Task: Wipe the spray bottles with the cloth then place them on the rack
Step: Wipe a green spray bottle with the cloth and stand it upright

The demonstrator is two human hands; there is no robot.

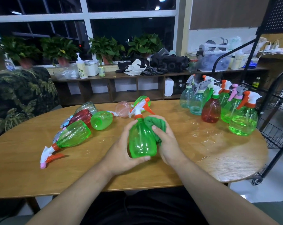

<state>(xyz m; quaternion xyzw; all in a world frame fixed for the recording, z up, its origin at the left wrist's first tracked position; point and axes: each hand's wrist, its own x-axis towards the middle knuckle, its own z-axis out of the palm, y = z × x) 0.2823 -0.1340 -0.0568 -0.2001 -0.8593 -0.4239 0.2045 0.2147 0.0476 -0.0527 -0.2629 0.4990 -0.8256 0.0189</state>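
Head view looks down on a wooden table [40,176] with both hands together over its middle. The left hand [121,153] grips the green spray bottle [141,140] around its lower body, thumb across the base. The bottle is held above the table, its white and orange trigger head pointing to the far side. The right hand [166,143] clutches a bunched green cloth [155,123] and presses it against the bottle's right shoulder.

On the left of the table a heap of bottles lies on its side, among them a green bottle [74,133] nearest and a red bottle [82,116] behind it. On the far right a group of bottles stands upright, with a red standing bottle [211,111] at its front. A black wire rack [277,124] stands just beside the table's right edge.
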